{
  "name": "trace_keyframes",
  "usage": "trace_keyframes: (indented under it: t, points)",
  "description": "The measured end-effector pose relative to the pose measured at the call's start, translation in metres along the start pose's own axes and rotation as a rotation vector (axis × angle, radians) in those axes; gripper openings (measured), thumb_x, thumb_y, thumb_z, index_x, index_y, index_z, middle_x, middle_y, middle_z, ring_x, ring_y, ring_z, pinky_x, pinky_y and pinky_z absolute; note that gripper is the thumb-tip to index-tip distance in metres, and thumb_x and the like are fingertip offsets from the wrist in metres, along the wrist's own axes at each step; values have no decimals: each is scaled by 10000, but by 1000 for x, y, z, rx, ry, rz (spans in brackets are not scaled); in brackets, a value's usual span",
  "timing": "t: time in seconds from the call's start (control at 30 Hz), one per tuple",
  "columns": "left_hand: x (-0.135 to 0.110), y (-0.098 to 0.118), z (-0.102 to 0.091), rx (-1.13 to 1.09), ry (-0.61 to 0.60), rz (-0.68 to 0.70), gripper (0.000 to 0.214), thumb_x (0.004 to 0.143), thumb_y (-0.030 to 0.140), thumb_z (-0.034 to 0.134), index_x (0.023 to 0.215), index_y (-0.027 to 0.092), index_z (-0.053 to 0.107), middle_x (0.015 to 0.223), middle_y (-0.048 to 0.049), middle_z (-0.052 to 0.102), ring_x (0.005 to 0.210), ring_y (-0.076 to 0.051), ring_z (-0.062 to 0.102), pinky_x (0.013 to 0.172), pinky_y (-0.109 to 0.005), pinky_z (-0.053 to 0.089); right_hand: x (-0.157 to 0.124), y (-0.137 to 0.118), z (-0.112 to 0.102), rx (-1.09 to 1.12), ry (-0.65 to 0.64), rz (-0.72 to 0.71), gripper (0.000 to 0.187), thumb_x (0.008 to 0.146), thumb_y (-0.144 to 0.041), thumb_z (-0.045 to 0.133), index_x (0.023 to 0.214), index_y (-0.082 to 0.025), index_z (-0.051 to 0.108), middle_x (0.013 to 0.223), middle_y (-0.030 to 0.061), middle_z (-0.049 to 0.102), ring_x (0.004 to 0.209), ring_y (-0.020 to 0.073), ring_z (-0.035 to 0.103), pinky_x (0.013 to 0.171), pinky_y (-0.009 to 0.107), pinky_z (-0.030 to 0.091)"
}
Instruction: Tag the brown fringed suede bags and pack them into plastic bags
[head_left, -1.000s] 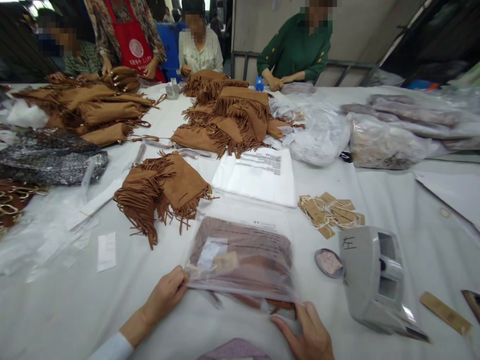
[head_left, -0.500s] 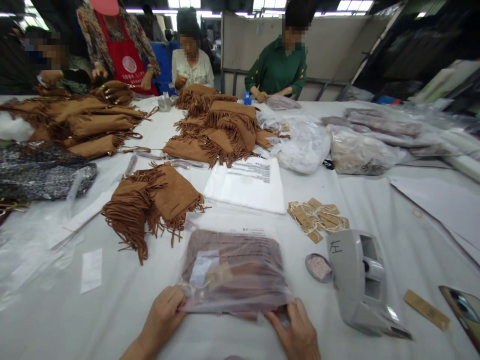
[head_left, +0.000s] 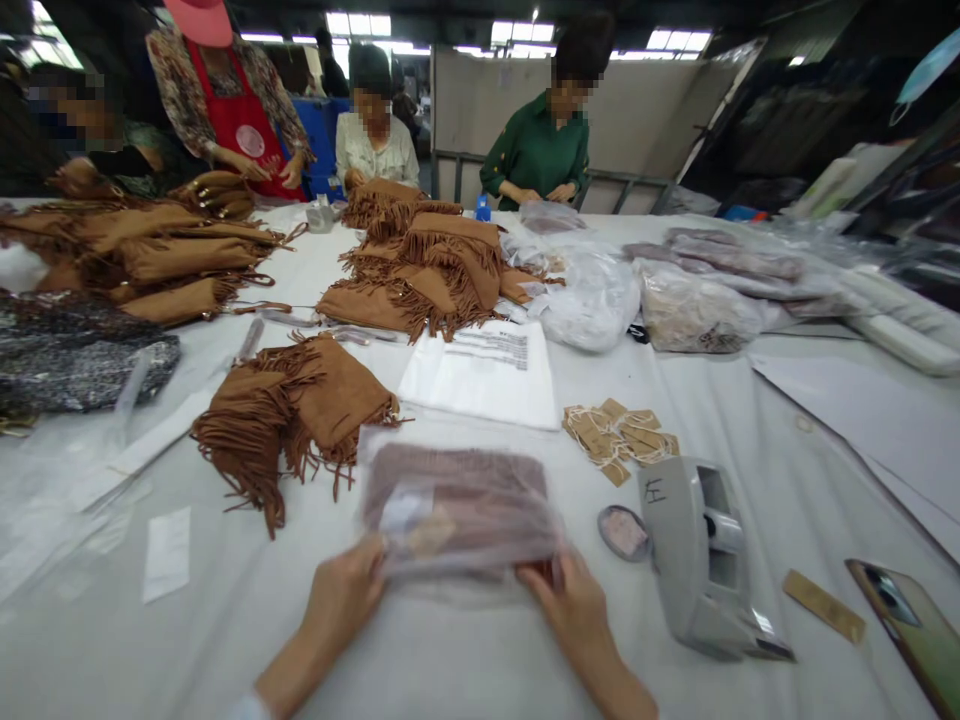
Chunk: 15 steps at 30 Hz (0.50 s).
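A clear plastic bag (head_left: 465,500) with a folded brown item inside is held by its near edge, slightly blurred by motion. At its near left corner my left hand (head_left: 349,585) is closed on the plastic. My right hand (head_left: 566,600) pinches the near right corner. A pale label and a tan tag show through the plastic. Just beyond the left side lie brown fringed suede bags (head_left: 300,405). Behind the held bag rests a stack of printed plastic bags (head_left: 480,375).
To the right stand a grey tape dispenser (head_left: 701,560), a small round dish (head_left: 624,532), tan string tags (head_left: 621,437) and a phone (head_left: 904,630). More fringed bags (head_left: 427,260) are heaped farther back. Several people work across the table, one in a red apron (head_left: 240,120).
Both hands have shifted the bagged item a little away from me, and it is now blurred. The camera view has turned slightly right. The person in green has brought both hands closer together.
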<state>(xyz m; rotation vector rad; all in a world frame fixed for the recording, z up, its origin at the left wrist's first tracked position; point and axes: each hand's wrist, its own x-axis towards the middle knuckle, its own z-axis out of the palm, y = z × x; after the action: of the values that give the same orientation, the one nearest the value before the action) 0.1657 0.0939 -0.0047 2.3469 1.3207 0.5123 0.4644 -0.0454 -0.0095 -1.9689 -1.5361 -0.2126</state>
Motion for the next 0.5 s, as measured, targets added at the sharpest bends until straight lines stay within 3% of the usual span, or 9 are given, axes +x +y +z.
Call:
trace_keyframes:
  t: [0.07, 0.13, 0.2, 0.33, 0.4, 0.5]
  points:
    - [38, 4, -5, 9, 40, -42, 106, 793, 158, 440, 716, 229, 458, 618, 29, 521, 577, -155, 539, 555, -239, 361, 46, 3, 1, 21, -20, 22, 363, 929, -484, 396, 891, -182, 593, 675, 32, 601, 565, 177, 570, 503, 288, 489]
    - [53, 1, -12, -33, 49, -38, 73, 795, 176, 471, 752, 230, 449, 629, 41, 506, 585, -148, 532, 571, -237, 385, 65, 8, -6, 36, -19, -27, 325, 963, -395, 355, 817, -194, 564, 672, 19, 552, 583, 158, 545, 541, 275, 474]
    - [41, -9, -16, -120, 51, -19, 21, 820, 215, 488, 833, 230, 480, 707, 28, 542, 643, -149, 553, 597, -238, 421, 54, 14, -15, 45, -38, -92, 284, 972, -323, 352, 812, -201, 553, 702, 19, 537, 629, 154, 550, 587, 273, 472]
    - [-11, -23, -12, -218, 116, 1, 122, 887, 291, 451, 945, 227, 538, 868, -18, 606, 792, -167, 597, 690, -263, 476, 3, 15, -27, 47, -116, -136, 244, 975, -258, 353, 1007, -185, 584, 763, 24, 553, 696, 144, 584, 663, 257, 497]
    - [-25, -20, -12, -193, 218, -75, 152, 894, 344, 467, 919, 223, 555, 823, -9, 603, 748, -161, 594, 688, -264, 475, -11, 12, -33, -4, -118, -136, 273, 977, -252, 350, 1038, -178, 606, 714, 7, 530, 620, 122, 574, 618, 224, 494]
    - [-30, -9, -14, -110, 366, -290, 213, 881, 429, 500, 876, 224, 557, 630, 48, 505, 556, -131, 523, 563, -234, 432, -20, 6, -43, -146, -23, -160, 289, 968, -274, 388, 990, -176, 659, 671, 4, 525, 500, 99, 537, 497, 204, 453]
